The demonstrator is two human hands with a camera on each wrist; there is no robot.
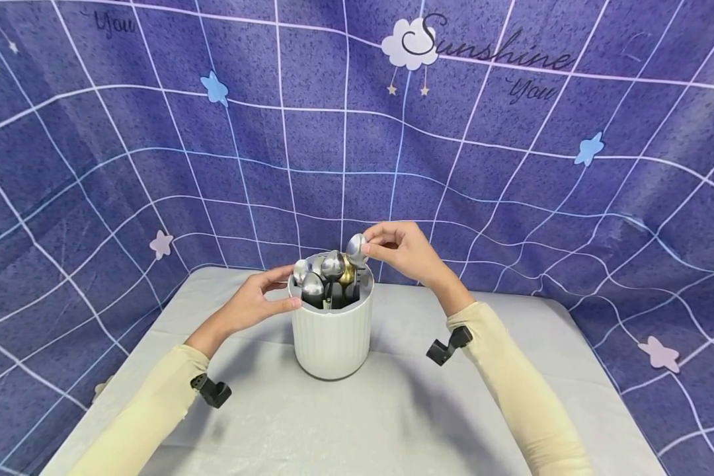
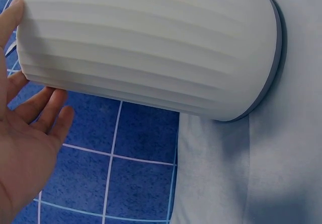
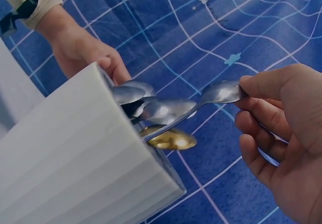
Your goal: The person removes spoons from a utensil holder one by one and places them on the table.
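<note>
A white ribbed utensil holder (image 1: pixel 332 344) stands upright on the table, with several spoons in it, bowls up. Among them are silver spoons (image 1: pixel 313 285) and a gold spoon (image 3: pixel 173 139). My right hand (image 1: pixel 406 251) pinches one silver spoon (image 3: pixel 221 92) by the tip of its bowl, between thumb and index finger. That spoon rises higher than the others, its handle still inside the holder. At the holder's left rim, my left hand (image 1: pixel 258 301) touches it with spread fingers and thumb, steadying along the side (image 2: pixel 126 38).
A pale grey cloth (image 1: pixel 244 423) covers the table. Behind it and at both sides hangs a purple-blue curtain (image 1: pixel 309 132) with grid lines, stars and clouds. Black camera mounts (image 1: pixel 450 345) sit on both sleeves.
</note>
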